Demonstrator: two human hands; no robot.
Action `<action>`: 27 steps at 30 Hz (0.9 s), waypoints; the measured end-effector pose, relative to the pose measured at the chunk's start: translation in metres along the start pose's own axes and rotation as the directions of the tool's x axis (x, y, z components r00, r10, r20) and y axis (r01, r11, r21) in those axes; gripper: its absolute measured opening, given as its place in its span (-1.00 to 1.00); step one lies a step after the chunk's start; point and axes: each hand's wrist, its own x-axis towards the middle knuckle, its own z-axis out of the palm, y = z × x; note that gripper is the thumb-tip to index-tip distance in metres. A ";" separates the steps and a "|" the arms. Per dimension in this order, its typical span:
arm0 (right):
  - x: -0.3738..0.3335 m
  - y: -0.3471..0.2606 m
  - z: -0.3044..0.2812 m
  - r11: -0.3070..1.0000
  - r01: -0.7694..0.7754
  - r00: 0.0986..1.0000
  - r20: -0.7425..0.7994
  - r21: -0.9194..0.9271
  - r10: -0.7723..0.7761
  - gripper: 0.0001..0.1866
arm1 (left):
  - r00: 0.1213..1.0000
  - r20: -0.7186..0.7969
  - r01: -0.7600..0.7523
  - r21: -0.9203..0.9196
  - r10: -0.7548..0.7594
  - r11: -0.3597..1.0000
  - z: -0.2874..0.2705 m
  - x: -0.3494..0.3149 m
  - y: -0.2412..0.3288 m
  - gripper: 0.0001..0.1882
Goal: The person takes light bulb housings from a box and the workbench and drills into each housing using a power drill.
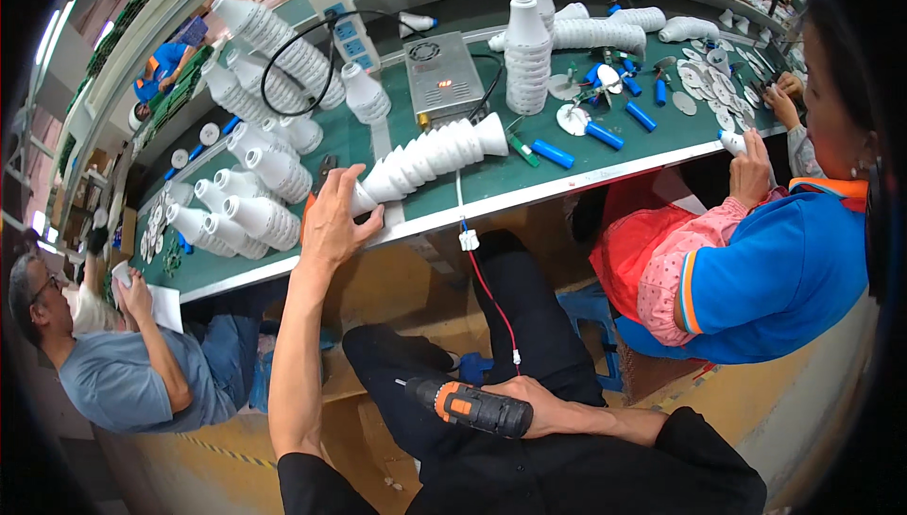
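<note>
My left hand (333, 217) reaches to the bench edge, thumb and fingers curved round the narrow end of a lying row of nested white bulb housings (435, 156). Down over my lap, my right hand (540, 405) grips a black and orange power screwdriver (477, 408), its bit pointing left. A red wire (493, 302) with white connectors hangs from the bench edge to near that hand. Beside my left hand lies an orange-handled tool (310, 208), partly hidden.
Stacks of white housings (269, 161) stand on the left; another stack (527, 57) stands behind. A metal power supply (444, 78) sits mid-bench. Blue cylinders (605, 135) and white discs (713, 80) lie to the right. Co-workers sit at right (756, 260) and left (142, 354).
</note>
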 end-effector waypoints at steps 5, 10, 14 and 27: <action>-0.001 -0.006 -0.004 0.999 0.022 0.999 -0.036 -0.049 -0.024 -0.69 | 0.997 -0.037 0.078 0.123 -0.074 0.989 -0.009 -0.016 -0.002 -0.30; 0.000 -0.005 0.001 0.998 0.040 0.999 -0.031 -0.043 -0.041 -0.73 | 0.985 -0.080 0.168 0.246 -0.153 0.954 -0.021 -0.045 0.002 -0.30; 0.000 -0.003 0.002 0.998 0.057 0.998 -0.021 -0.016 -0.057 -0.78 | 0.883 -0.173 0.374 -0.303 -0.437 0.876 -0.030 -0.083 0.021 -0.41; 0.005 -0.007 0.003 0.989 0.125 0.992 0.010 -0.081 -0.124 -0.70 | 0.404 0.510 -0.032 -0.822 -0.759 -0.569 0.042 -0.251 0.087 -0.31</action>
